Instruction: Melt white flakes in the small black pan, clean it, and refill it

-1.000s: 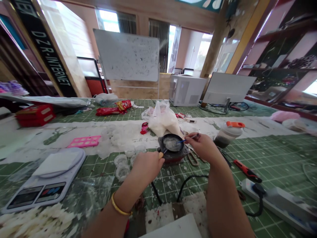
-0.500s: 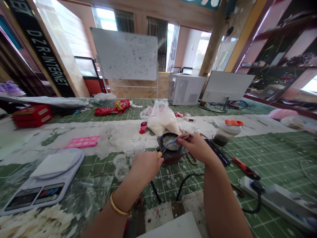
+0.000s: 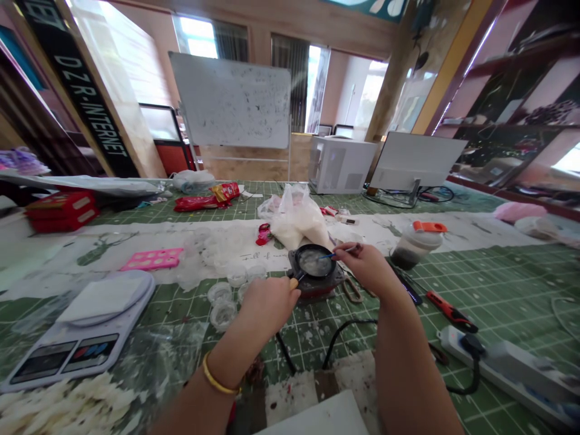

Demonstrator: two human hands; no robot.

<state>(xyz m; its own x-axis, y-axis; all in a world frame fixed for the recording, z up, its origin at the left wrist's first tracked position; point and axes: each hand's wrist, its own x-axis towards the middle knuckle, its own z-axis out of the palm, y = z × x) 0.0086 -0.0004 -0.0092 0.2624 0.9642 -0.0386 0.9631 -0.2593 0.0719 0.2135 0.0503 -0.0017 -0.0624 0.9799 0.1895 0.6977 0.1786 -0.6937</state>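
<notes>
"How far have they got, from where you're standing?"

"Partway, I'd judge. The small black pan (image 3: 312, 248) is already on the burner (image 3: 317, 293), just past the left hand (image 3: 267, 302), and there's pale stuff (image 3: 312, 264) in it."

"What's that left hand doing?"

"Closed round the pan's handle (image 3: 294, 283), near the tan end. The right hand (image 3: 362, 266) has a narrow pinch on a thin blue stick (image 3: 327, 256), which slants from those fingertips in over the pan's right side."

"Is the tip in the stuff?"

"It looks like it, but I couldn't swear to it from here."

"And is the stuff even all through?"

"Cloudy and patchy, to my eye, so I'd say the stirring isn't finished. Whether it's thick or runny, I can't tell."

"Anything poured out?"

"Not that I can make out. The clear cups (image 3: 223, 313) stand just left of the left hand's grip, and I can't see anything in them. Well beyond them on that side lies a pink mould (image 3: 153, 258)."

"And past the pan?"

"A plastic bag (image 3: 301, 226) with white stuff in it, just beyond both grips. How much work is left after the pan, I honestly can't say."
</notes>
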